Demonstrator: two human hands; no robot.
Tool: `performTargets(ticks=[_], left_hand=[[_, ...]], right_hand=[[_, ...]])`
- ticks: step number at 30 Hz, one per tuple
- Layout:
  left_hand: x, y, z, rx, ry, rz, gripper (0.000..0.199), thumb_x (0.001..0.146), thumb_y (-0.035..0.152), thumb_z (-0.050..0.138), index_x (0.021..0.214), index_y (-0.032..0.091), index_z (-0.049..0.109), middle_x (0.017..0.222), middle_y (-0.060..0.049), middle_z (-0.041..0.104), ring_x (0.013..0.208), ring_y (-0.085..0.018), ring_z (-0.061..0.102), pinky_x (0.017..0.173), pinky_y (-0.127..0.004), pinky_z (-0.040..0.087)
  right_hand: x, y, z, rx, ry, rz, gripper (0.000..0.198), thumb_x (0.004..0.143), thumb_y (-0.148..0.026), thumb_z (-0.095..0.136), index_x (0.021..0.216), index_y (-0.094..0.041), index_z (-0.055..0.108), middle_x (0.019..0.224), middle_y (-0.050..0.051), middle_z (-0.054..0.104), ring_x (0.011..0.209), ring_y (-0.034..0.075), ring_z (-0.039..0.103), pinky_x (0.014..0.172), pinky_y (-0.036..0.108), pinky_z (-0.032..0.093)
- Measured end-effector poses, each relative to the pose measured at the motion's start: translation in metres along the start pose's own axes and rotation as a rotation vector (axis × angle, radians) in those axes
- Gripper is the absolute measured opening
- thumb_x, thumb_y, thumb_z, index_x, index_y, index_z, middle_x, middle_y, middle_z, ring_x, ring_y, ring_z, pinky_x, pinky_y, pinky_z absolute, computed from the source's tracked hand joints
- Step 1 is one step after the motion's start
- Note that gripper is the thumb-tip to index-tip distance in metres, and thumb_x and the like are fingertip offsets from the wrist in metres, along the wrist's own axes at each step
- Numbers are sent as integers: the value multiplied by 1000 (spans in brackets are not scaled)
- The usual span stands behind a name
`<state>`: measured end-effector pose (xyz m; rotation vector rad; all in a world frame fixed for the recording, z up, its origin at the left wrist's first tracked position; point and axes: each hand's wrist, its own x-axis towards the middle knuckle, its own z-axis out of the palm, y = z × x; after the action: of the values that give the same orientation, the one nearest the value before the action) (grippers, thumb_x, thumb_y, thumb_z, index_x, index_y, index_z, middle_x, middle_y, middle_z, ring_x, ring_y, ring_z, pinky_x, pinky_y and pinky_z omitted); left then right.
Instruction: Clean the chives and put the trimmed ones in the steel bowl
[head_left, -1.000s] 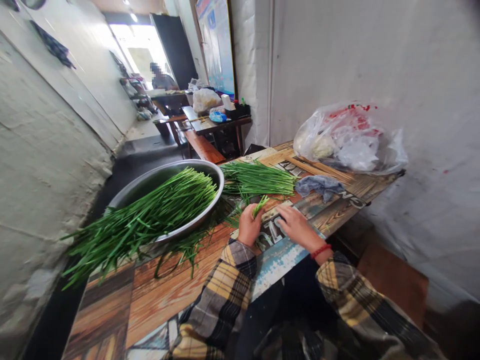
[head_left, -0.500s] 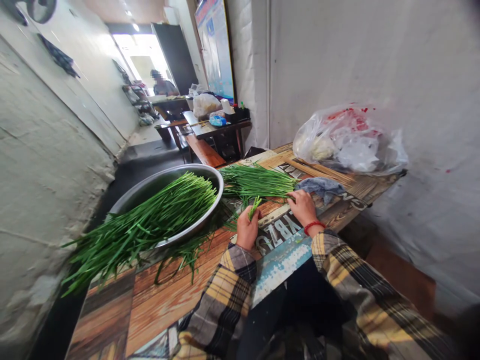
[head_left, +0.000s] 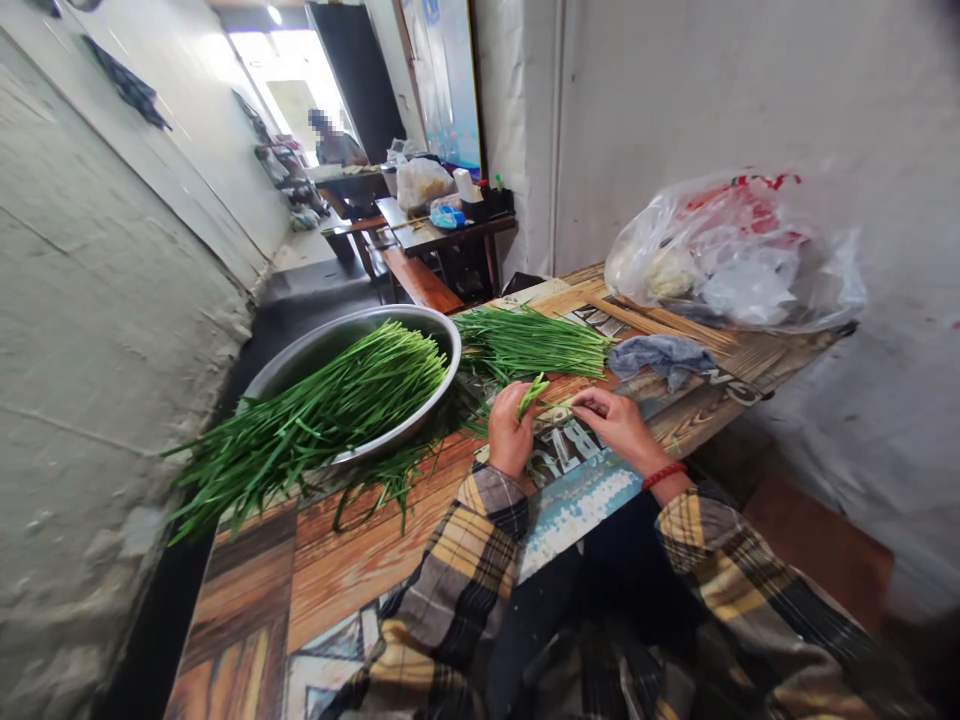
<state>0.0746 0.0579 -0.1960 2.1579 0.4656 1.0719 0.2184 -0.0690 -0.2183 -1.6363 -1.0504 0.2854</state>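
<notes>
**Left hand [head_left: 511, 432] gripping a small bunch of green stalks [head_left: 533, 394] beside a metal basin [head_left: 319, 350]**

Through the head camera I see the basin on a wood-patterned counter [head_left: 360, 560], heaped with long stalks [head_left: 337, 405] whose leaves spill over its left side. Just right of the basin, the left hand is closed around the small bunch, its pale ends poking up. Farther right of the basin, the right hand [head_left: 615, 428], a red bracelet [head_left: 664, 474] at its wrist, has thumb and fingers drawn together; I cannot tell whether they pinch a strand. Next to the basin's right rim lies a loose bundle [head_left: 536, 342], then, farther from the basin, a grey cloth [head_left: 664, 360].
</notes>
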Motion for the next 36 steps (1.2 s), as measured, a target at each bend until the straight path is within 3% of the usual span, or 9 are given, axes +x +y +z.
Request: performTargets(ticks=[3, 6, 11, 14, 20, 24, 29, 33, 36], left_hand=[[-2, 5, -3, 166, -51, -1, 19, 90, 24, 49, 93, 21, 68, 97, -7, 69, 107, -22, 57, 98, -39, 39], [-3, 7, -3, 277, -154, 6, 20, 89, 21, 51, 98, 23, 68, 89, -5, 70, 93, -21, 60, 99, -41, 36], [-4, 3, 0, 239, -219, 27, 22, 89, 19, 47, 100, 20, 66, 88, -6, 69, 85, -19, 60, 83, -31, 42], [-4, 0, 2, 196, -237, 21, 21, 90, 19, 45, 100, 19, 64, 90, -6, 68, 84, -18, 60, 76, -27, 43], [-5, 3, 2, 280, -230, -20, 15, 89, 19, 47, 89, 19, 63, 84, -5, 65, 81, -17, 59, 72, -26, 43], [-4, 4, 0, 253, -211, -33, 18, 90, 19, 46, 96, 21, 63, 87, -5, 66, 84, -17, 60, 75, -26, 44], [-5, 2, 1, 262, -216, -22, 18, 89, 20, 48, 99, 22, 63, 87, -4, 65, 83, -17, 59, 74, -26, 44], [-5, 0, 2, 243, -221, 0, 15, 89, 20, 47, 93, 21, 61, 84, -3, 63, 81, -16, 57, 73, -25, 43], [-4, -2, 2, 233, -218, 8, 13, 90, 21, 46, 86, 20, 59, 80, -2, 59, 77, -15, 55, 70, -24, 41]], right_hand=[[-2, -11, 4, 17, 45, -16, 19, 80, -36, 60, 85, -20, 67, 82, 4, 69, 76, 18, 64, 74, 32, 51], [0, -16, 7, 120, 85, 18, 19, 78, -37, 63, 85, -19, 66, 80, 3, 68, 76, 18, 65, 72, 31, 51], [-1, -17, 15, 288, 58, 77, 26, 81, -40, 60, 96, -19, 61, 89, 5, 69, 79, 18, 66, 73, 31, 52], [-4, -22, 17, 163, 52, 15, 34, 79, -34, 63, 110, -20, 57, 98, 6, 70, 87, 19, 66, 79, 33, 51], [-5, -17, 3, -318, 233, -87, 31, 82, -23, 52, 112, -21, 61, 81, 5, 67, 78, 21, 62, 79, 36, 48], [-3, -4, -12, -348, 251, -43, 24, 85, -26, 49, 101, -20, 66, 83, 6, 68, 78, 21, 62, 78, 35, 49], [-1, -15, -15, -426, 223, -218, 25, 89, -32, 50, 103, -23, 69, 107, 9, 65, 103, 24, 58, 94, 40, 43], [-1, -30, -4, -494, 85, -254, 17, 87, -35, 57, 89, -26, 71, 93, 5, 68, 94, 23, 58, 88, 39, 43], [-2, -30, 5, -430, 129, -211, 17, 86, -34, 57, 79, -24, 69, 83, 5, 68, 85, 22, 58, 83, 37, 44]])
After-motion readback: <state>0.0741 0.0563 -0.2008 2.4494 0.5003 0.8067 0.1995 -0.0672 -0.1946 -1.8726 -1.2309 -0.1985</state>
